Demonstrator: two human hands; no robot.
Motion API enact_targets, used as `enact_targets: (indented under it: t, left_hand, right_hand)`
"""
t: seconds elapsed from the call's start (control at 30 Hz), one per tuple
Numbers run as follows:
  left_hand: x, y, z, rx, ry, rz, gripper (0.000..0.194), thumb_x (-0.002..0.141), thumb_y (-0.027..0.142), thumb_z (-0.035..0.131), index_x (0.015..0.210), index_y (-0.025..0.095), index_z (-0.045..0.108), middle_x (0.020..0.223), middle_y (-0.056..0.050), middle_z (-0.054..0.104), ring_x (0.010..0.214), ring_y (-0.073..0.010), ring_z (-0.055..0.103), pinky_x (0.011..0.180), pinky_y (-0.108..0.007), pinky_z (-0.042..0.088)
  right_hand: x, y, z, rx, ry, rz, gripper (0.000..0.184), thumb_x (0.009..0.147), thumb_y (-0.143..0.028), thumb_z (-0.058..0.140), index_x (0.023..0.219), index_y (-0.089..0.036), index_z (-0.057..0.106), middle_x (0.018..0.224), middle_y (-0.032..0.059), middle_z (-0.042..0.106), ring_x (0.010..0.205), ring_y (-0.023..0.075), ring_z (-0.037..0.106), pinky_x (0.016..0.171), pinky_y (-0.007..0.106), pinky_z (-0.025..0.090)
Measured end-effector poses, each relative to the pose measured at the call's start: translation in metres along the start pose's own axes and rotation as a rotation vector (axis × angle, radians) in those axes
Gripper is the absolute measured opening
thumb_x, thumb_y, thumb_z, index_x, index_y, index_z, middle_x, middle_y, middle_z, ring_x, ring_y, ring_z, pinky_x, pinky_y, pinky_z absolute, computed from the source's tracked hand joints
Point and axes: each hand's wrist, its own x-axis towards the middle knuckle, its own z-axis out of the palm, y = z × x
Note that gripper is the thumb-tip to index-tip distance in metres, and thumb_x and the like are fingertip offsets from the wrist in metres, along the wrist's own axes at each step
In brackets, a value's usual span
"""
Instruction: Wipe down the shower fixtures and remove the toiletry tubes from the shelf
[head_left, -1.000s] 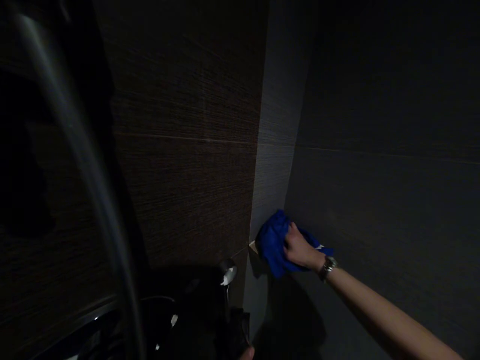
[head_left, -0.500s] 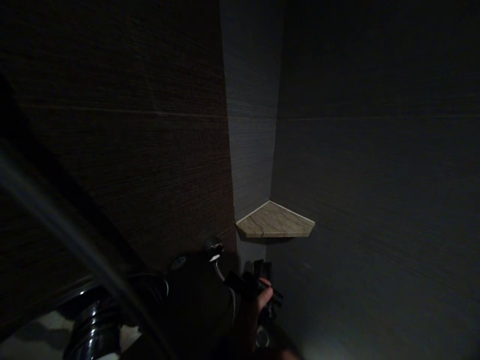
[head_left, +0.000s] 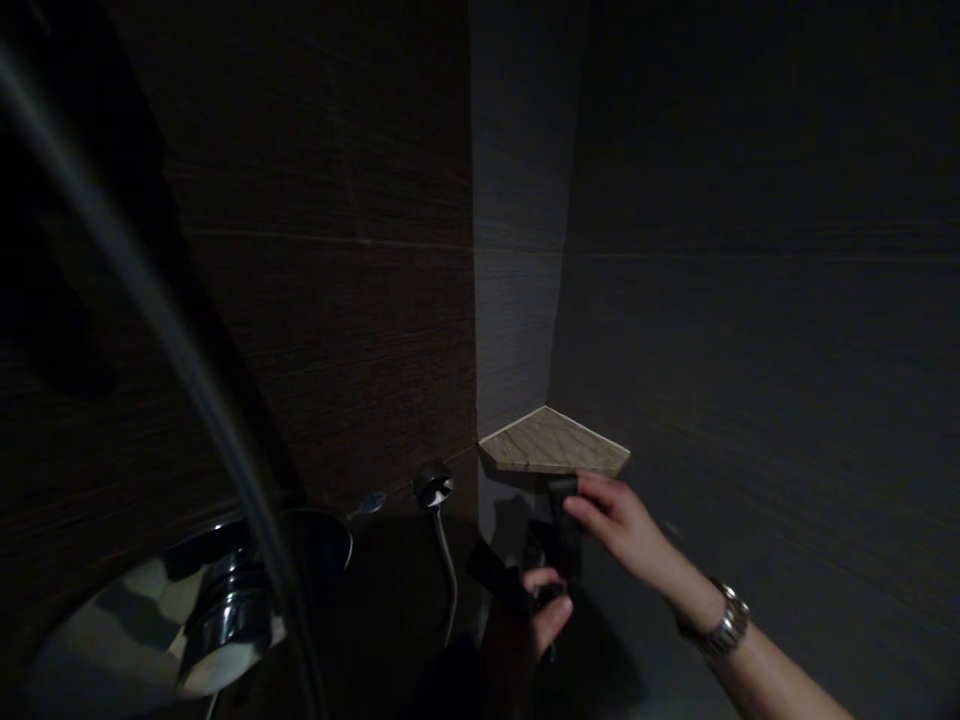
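Below the stone corner shelf, low centre of the frame, the right hand pinches the top of a dark upright bottle, long axis vertical. The left hand, lower and left, grips another dark object, angled up-left.

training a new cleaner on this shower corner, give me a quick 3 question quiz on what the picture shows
1. True or false: the corner shelf has a blue cloth lying on it.
2. Which hand wears the wristwatch? A) left hand B) right hand
3. Fill in: the right hand grips a dark object just below the shelf's ____ edge.

Key:
1. False; its marble top shows nothing on it.
2. B. The left hand, lower down, holds another dark object; the light is too dim to identify either.
3. Front.
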Motion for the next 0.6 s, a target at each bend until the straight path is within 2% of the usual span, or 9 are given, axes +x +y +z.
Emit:
enact_targets:
  t: [0.1,0.17,0.23,0.3,0.4,0.5,0.6]
  left_hand:
    - [0.001,-0.008,-0.018,0.085,0.034,-0.013,0.035,0.073,0.040,0.060,0.099,0.021,0.074,0.079,-0.005,0.068,0.076,-0.0215,0.061,0.075,-0.034,0.048]
    - [-0.001,-0.009,-0.027,0.087,0.081,0.012,0.034,0.071,0.040,0.061,0.095,0.021,0.075,0.084,-0.006,0.068,0.080,-0.0223,0.061,0.075,-0.034,0.047]
    - [-0.004,-0.012,-0.034,0.048,0.110,0.043,0.030,0.070,0.040,0.062,0.090,0.021,0.075,0.082,-0.006,0.065,0.079,-0.0220,0.060,0.074,-0.033,0.046]
    - [-0.006,-0.017,-0.040,-0.013,0.116,0.061,0.029,0.070,0.042,0.063,0.088,0.022,0.075,0.071,-0.004,0.059,0.074,-0.0212,0.058,0.072,-0.033,0.045]
    - [-0.008,-0.022,-0.045,-0.070,0.118,0.055,0.022,0.070,0.038,0.066,0.084,0.023,0.074,0.063,-0.002,0.053,0.075,-0.0220,0.058,0.075,-0.033,0.045]
    - [-0.010,-0.016,-0.046,-0.084,0.069,0.039,0.018,0.068,0.034,0.069,0.083,0.024,0.075,0.068,-0.003,0.059,0.082,-0.0235,0.059,0.078,-0.034,0.044]
    - [-0.013,0.001,-0.047,-0.125,0.009,0.044,0.021,0.069,0.035,0.070,0.085,0.023,0.076,0.078,-0.004,0.065,0.083,-0.0233,0.058,0.081,-0.034,0.043]
  right_hand:
    - [0.056,0.014,-0.006,0.046,0.295,0.012,0.036,0.088,-0.054,0.054,0.086,-0.018,0.059,0.082,0.0031,0.061,0.075,0.0180,0.054,0.070,0.031,0.043]
    - [0.090,0.027,-0.002,0.043,0.355,0.015,0.037,0.084,-0.055,0.053,0.087,-0.019,0.057,0.085,0.0051,0.063,0.079,0.0207,0.057,0.074,0.034,0.045]
    - [0.111,0.039,0.007,0.052,0.321,0.028,0.037,0.084,-0.055,0.050,0.089,-0.018,0.056,0.087,0.0070,0.065,0.080,0.0226,0.059,0.074,0.036,0.048]
    - [0.116,0.045,0.015,0.064,0.272,0.037,0.037,0.084,-0.053,0.050,0.095,-0.018,0.055,0.090,0.0081,0.067,0.081,0.0235,0.062,0.074,0.037,0.049]
    - [0.107,0.047,0.021,0.053,0.196,0.036,0.037,0.079,-0.047,0.062,0.102,-0.019,0.053,0.101,0.0090,0.068,0.092,0.0249,0.064,0.082,0.039,0.050]
    - [0.099,0.048,0.023,-0.015,0.181,0.039,0.041,0.074,-0.042,0.067,0.105,-0.019,0.052,0.107,0.0103,0.067,0.098,0.0260,0.063,0.089,0.042,0.049]
    - [0.098,0.051,0.022,-0.079,0.213,0.057,0.040,0.078,-0.041,0.066,0.108,-0.019,0.052,0.108,0.0116,0.067,0.098,0.0269,0.063,0.091,0.045,0.049]
